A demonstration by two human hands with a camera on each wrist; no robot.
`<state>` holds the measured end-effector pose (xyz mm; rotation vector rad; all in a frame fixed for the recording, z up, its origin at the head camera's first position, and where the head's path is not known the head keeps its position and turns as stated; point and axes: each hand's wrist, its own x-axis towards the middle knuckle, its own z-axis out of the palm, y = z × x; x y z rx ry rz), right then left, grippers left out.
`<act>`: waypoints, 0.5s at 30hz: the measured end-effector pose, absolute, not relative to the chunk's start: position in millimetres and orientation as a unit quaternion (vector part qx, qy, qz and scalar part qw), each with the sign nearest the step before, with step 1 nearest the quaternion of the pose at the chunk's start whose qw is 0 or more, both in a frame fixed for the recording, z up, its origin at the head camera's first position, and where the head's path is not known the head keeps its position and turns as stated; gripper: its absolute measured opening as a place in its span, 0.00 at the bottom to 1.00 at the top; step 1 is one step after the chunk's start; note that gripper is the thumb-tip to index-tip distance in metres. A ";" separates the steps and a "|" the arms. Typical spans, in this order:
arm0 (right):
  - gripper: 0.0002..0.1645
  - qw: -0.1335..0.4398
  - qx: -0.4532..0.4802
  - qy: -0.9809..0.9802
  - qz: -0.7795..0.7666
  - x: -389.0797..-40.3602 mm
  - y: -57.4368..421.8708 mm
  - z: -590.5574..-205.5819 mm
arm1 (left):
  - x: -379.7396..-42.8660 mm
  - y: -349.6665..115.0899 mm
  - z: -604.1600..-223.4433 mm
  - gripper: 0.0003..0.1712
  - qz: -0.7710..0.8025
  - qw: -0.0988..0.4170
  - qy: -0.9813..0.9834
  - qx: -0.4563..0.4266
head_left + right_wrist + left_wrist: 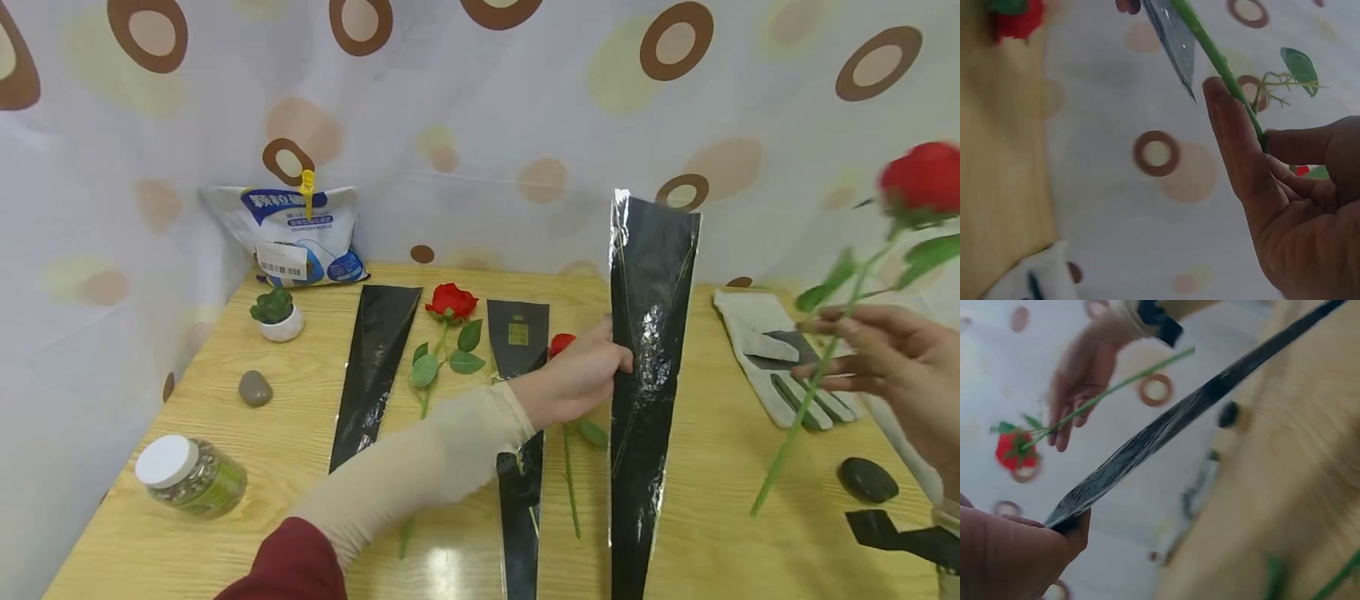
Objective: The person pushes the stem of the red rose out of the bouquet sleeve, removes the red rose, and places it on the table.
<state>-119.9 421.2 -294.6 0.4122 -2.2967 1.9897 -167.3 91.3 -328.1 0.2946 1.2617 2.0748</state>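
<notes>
My left hand (573, 375) grips the edge of a long black flower sleeve (648, 350), which stands upright, wide end up. In the left wrist view the sleeve (1154, 434) runs edge-on from my left hand (1019, 553). Between thumb and fingers, my right hand (892, 358) pinches the green stem of a red rose (926, 179), its bloom up and its stem slanting down to the left. The right wrist view shows the stem (1213, 53) between thumb and fingers of my right hand (1297, 206). Sleeve and rose are apart in the head view.
On the wooden table lie another rose (450, 302), a partly hidden rose (561, 343), and black sleeves (386, 333) (517, 333). Around them are a jar (198, 479), a grey stone (255, 388), a potted plant (281, 329), a bag (300, 242), gloves (765, 342) and a black stone (867, 480).
</notes>
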 end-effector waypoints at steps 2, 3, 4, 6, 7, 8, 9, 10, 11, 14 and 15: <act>0.19 0.000 0.066 -0.838 0.542 -113.9 398.8 -304.6 | -170.6 105.9 -349.1 0.45 0.803 0.333 0.481 0.112; 0.20 -0.038 0.046 -0.861 0.506 -114.5 399.2 -313.6 | -171.1 113.4 -359.5 0.45 0.806 0.329 0.480 0.107; 0.23 -0.076 0.035 -0.878 0.472 -115.1 401.8 -322.8 | -171.6 120.7 -369.2 0.44 0.810 0.326 0.476 0.105; 0.29 -0.146 0.025 -0.883 0.444 -114.8 407.1 -341.6 | -170.8 134.3 -383.6 0.46 0.813 0.320 0.478 0.087; 0.30 -0.174 0.020 -0.878 0.445 -113.8 408.2 -349.4 | -170.2 139.8 -388.9 0.47 0.808 0.319 0.490 0.072; 0.30 -0.199 0.012 -0.873 0.446 -113.1 408.9 -356.5 | -170.1 145.1 -393.1 0.48 0.800 0.320 0.505 0.054; 0.30 -0.218 0.005 -0.868 0.447 -112.8 408.8 -362.9 | -171.0 149.5 -396.3 0.48 0.793 0.319 0.517 0.038; 0.30 -0.233 -0.003 -0.864 0.446 -113.1 408.2 -368.3 | -173.0 154.4 -399.9 0.46 0.789 0.316 0.526 0.028; 0.29 -0.243 -0.007 -0.861 0.446 -114.1 407.2 -372.9 | -174.9 158.1 -402.3 0.47 0.779 0.313 0.543 0.011; 0.28 -0.244 -0.026 -0.864 0.439 -117.2 402.0 -383.6 | -181.8 166.6 -410.2 0.45 0.757 0.300 0.579 -0.021; 0.27 -0.241 -0.027 -0.868 0.434 -118.1 400.1 -385.9 | -183.8 168.6 -413.3 0.45 0.757 0.296 0.581 -0.033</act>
